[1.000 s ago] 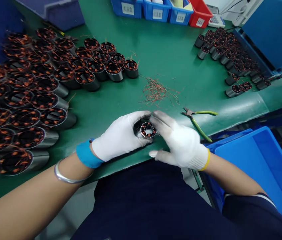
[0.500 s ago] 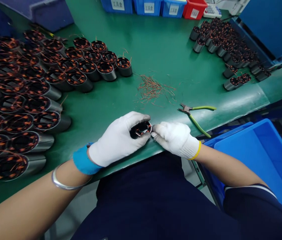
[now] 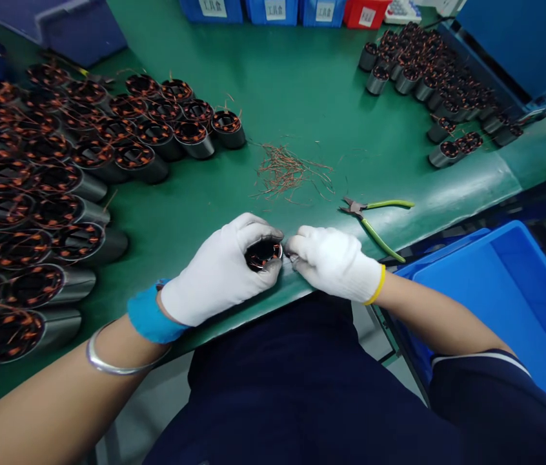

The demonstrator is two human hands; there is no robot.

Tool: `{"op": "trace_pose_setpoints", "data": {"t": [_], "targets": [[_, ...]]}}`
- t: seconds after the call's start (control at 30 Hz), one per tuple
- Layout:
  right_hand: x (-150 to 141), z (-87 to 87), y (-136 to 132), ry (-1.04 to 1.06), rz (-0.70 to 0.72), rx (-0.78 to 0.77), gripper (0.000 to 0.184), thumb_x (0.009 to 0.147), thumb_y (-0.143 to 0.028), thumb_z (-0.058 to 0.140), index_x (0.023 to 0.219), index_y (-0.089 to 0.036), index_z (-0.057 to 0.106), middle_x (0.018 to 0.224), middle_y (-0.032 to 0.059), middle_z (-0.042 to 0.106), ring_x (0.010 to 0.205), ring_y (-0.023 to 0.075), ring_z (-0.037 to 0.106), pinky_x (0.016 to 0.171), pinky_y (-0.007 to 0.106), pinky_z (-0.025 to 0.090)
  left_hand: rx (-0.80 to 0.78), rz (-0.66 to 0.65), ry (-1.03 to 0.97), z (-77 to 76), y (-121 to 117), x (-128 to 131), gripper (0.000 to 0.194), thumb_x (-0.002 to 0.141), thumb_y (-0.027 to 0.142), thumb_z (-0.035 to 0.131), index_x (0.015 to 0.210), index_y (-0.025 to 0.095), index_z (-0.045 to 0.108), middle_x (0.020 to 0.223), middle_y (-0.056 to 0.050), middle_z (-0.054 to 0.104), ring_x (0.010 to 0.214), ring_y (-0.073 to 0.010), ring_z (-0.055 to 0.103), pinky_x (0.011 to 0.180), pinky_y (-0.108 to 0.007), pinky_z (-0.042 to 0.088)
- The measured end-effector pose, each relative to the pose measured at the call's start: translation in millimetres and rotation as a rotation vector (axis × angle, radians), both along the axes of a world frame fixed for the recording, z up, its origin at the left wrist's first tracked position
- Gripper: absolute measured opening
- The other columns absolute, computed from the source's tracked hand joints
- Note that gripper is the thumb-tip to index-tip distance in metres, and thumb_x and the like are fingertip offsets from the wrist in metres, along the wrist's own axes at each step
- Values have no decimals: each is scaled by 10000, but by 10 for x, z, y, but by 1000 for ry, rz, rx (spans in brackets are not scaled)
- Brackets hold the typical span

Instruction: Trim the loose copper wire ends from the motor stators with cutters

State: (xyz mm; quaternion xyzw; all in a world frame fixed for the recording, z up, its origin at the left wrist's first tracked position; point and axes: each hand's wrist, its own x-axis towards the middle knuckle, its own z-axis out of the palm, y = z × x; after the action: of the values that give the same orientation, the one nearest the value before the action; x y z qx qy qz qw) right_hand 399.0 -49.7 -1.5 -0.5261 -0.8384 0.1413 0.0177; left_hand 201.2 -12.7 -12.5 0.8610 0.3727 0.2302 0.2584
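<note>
My left hand (image 3: 227,270), in a white glove, is wrapped round a motor stator (image 3: 264,254), a dark metal cylinder with copper windings, near the front edge of the green table. Its open end faces up and to the right. Close beside that end, my right hand (image 3: 333,261) has its gloved fingertips pinched together. What they pinch, if anything, is too small to make out. Green-handled cutting pliers (image 3: 361,208) lie with handles spread just beyond my right hand. Behind my hands is a loose heap of copper wire scraps (image 3: 285,171).
Many stators (image 3: 79,239) with wire ends stand on the left, and another group (image 3: 428,81) is at the back right. Labelled blue bins (image 3: 273,11) and a red bin (image 3: 363,14) line the back. An empty-looking blue tub (image 3: 505,290) sits below the table's right edge.
The camera view has shifted slightly, so the table's things appear a little further left. My hands keep nearly the same pose around the stator, which looks slightly turned.
</note>
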Motion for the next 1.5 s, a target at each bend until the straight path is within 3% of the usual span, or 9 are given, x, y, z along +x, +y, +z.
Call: {"op": "trace_pose_setpoints", "data": {"t": [0.23, 0.33, 0.47, 0.6, 0.73, 0.97, 1.2, 1.33, 1.5], "targets": [[419, 372, 50, 57, 22, 60, 385, 833, -421, 603, 1158, -218, 633, 1127, 93, 627, 997, 268, 573, 852, 382, 413, -42, -33, 11, 11, -35, 32, 235, 718, 217, 581, 947, 188, 628, 952, -51, 634, 798, -173, 620, 747, -307, 513], [310, 250, 48, 155, 46, 147, 686, 775, -601, 620, 1277, -139, 555, 1244, 161, 566, 1136, 323, 501, 998, 464, 357, -55, -28, 6, 0, -37, 29, 236, 710, 217, 576, 939, 182, 620, 937, -47, 627, 787, -172, 611, 732, -308, 507], [97, -77, 28, 269, 93, 52, 318, 941, -375, 443, 1019, -155, 659, 908, 68, 648, 913, 218, 573, 1086, 455, 276, -83, 5, 9, -3, -31, 22, 256, 713, 229, 579, 962, 172, 599, 917, -45, 625, 793, -176, 607, 720, -305, 500], [85, -107, 32, 427, 48, -83, 195, 903, -270, 489, 878, -162, 649, 797, 28, 628, 776, 160, 554, 871, 323, 414, -58, -28, 16, -7, -39, 49, 261, 721, 205, 568, 980, 182, 599, 933, -43, 603, 795, -173, 590, 723, -306, 488], [156, 55, 53, 484, -67, -293, 155, 880, -257, 517, 853, -164, 637, 759, 3, 618, 690, 120, 527, 666, 243, 380, -20, -41, 48, -24, -63, 98, 153, 709, 166, 545, 851, 198, 592, 893, -40, 562, 747, -163, 543, 679, -302, 463], [235, 55, 42, 586, -178, -440, 144, 854, -272, 542, 781, -169, 612, 645, -42, 541, 580, 85, 442, 561, 222, 351, 93, -70, -21, -165, -77, 124, 136, 717, 122, 519, 828, 197, 543, 878, -48, 563, 744, -164, 523, 675, -305, 452], [305, 136, 157, 899, -374, -778, 268, 899, -426, 496, 932, -178, 593, 797, 29, 672, 668, 118, 624, 609, 243, 504, 174, -70, -64, -252, -110, 137, 135, 757, 95, 481, 833, 192, 535, 872, -67, 538, 757, -180, 497, 692, -328, 444], [232, 101, 250, 894, -323, -1026, 271, 752, -361, 705, 920, -169, 614, 760, 17, 686, 639, 114, 639, 605, 237, 538, 186, -87, -64, -262, -120, 124, 92, 781, 116, 488, 829, 172, 543, 887, -91, 535, 760, -189, 494, 688, -341, 440], [62, -24, 205, 879, -317, -1048, 230, 760, -352, 707, 749, -151, 595, 608, -1, 656, 520, 91, 618, 536, 198, 535, 192, -92, -58, -238, -110, 137, 63, 804, 159, 496, 853, 160, 536, 897, -107, 547, 781, -206, 516, 694, -357, 456]]}}
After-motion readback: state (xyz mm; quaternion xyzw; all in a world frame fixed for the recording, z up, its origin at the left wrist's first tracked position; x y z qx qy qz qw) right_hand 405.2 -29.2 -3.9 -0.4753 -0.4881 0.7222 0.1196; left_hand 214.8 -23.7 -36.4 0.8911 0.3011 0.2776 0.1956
